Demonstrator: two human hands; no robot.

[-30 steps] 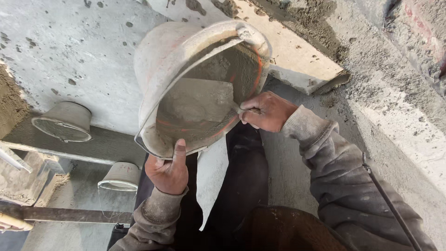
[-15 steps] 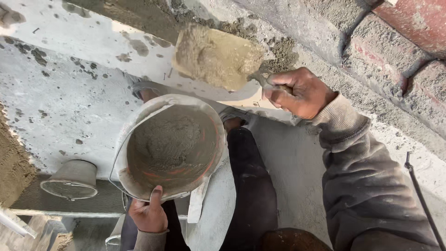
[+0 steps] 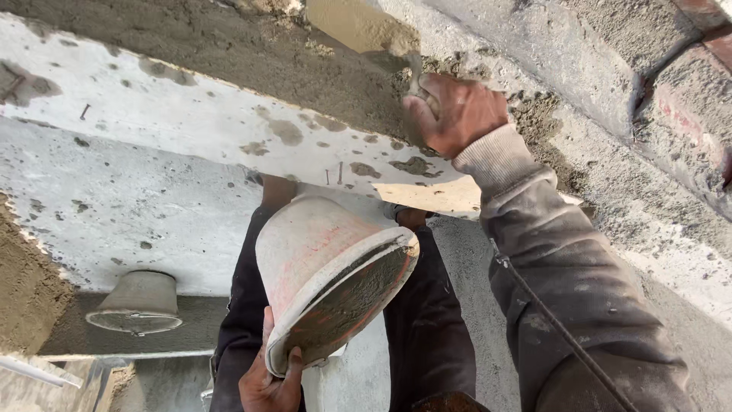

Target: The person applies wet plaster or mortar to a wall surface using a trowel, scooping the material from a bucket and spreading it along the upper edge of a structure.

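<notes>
My right hand (image 3: 455, 112) is raised against the wall, closed around the handle of a trowel (image 3: 364, 27). The trowel blade carries wet grey mortar and lies against the rough mortar band near the top edge of the view. My left hand (image 3: 268, 379) grips the lower rim of a mortar-smeared bucket (image 3: 324, 267), thumb over the edge. The bucket is tilted, its mouth facing down and to the right, with wet mortar coating its inside.
A white plastered ledge (image 3: 191, 122) spotted with mortar runs across the left. Red bricks with mortar joints (image 3: 671, 107) fill the upper right. Another grey bucket (image 3: 137, 301) stands on the ground at lower left. My dark trousers (image 3: 427, 343) show below.
My right hand has lifted the loaded trowel higher, up to the wall's mortar band. The bucket has tipped, so its mouth now points away from me.
</notes>
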